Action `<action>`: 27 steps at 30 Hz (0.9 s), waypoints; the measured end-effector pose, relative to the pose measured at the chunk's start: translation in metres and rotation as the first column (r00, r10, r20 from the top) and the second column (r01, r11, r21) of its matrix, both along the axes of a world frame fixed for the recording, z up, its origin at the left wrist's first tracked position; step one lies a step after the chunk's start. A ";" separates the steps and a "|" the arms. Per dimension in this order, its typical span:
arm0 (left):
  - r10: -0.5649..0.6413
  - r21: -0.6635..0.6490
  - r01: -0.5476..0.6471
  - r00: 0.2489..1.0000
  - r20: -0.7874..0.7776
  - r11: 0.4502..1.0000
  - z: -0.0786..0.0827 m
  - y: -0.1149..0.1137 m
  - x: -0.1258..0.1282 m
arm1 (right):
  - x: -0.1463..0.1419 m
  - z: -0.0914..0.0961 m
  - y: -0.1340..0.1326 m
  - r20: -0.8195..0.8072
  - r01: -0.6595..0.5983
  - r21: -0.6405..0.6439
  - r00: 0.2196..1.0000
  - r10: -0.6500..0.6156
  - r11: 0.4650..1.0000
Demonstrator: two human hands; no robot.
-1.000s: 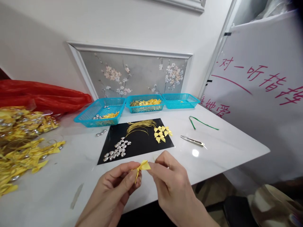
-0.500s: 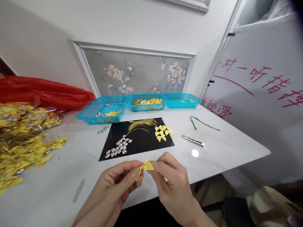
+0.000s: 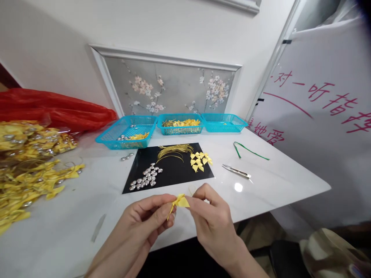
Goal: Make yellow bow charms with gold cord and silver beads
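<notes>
Above the table's front edge, a small yellow ribbon bow (image 3: 181,201) is pinched between my two hands. My left hand (image 3: 150,220) is closed on its left side, thumb and forefinger pressed together. The fingers of my right hand (image 3: 213,222) are closed at its right side, and a thin loop of cord (image 3: 191,190) shows just above them. Beyond the hands is a black mat (image 3: 171,173). On it lie silver beads (image 3: 147,177), a bundle of gold cords (image 3: 175,150) and folded yellow ribbon pieces (image 3: 199,161). Fingertips hide part of the bow.
Three blue baskets (image 3: 123,144) line the back wall, holding beads, yellow pieces and cords. Thread snips (image 3: 237,171) and a green ribbon (image 3: 251,150) lie right of the mat. At left are a heap of yellow bows (image 3: 37,189) and a red bag (image 3: 55,110).
The view has shifted slightly. Both hands keep their hold on the bow, and the right hand's fingers have moved only a little.
</notes>
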State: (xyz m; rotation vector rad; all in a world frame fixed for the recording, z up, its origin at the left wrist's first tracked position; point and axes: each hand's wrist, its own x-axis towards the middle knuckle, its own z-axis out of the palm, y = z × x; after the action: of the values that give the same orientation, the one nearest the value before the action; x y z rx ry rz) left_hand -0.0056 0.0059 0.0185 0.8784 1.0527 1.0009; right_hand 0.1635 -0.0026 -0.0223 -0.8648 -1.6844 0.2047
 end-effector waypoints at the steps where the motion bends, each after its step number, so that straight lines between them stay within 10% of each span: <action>1: -0.002 0.006 0.002 1.000 0.003 1.000 0.000 0.000 0.000 | 0.000 0.000 0.000 0.003 -0.001 -0.006 1.000 0.001 1.000; 19: -0.029 0.058 0.031 0.999 -0.030 0.998 -0.002 0.003 0.002 | -0.009 -0.003 0.002 -0.106 -0.008 -0.070 0.994 0.000 0.998; 27: 0.141 0.351 -0.013 0.929 -0.342 0.936 -0.015 0.020 0.002 | -0.003 -0.005 0.009 -0.029 0.080 -0.062 0.996 -0.082 0.995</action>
State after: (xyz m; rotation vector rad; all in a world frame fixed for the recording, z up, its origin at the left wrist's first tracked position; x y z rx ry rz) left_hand -0.0037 0.0256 0.0039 1.3571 1.2508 1.1371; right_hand 0.1601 0.0063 -0.0274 -0.9691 -1.6172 0.2140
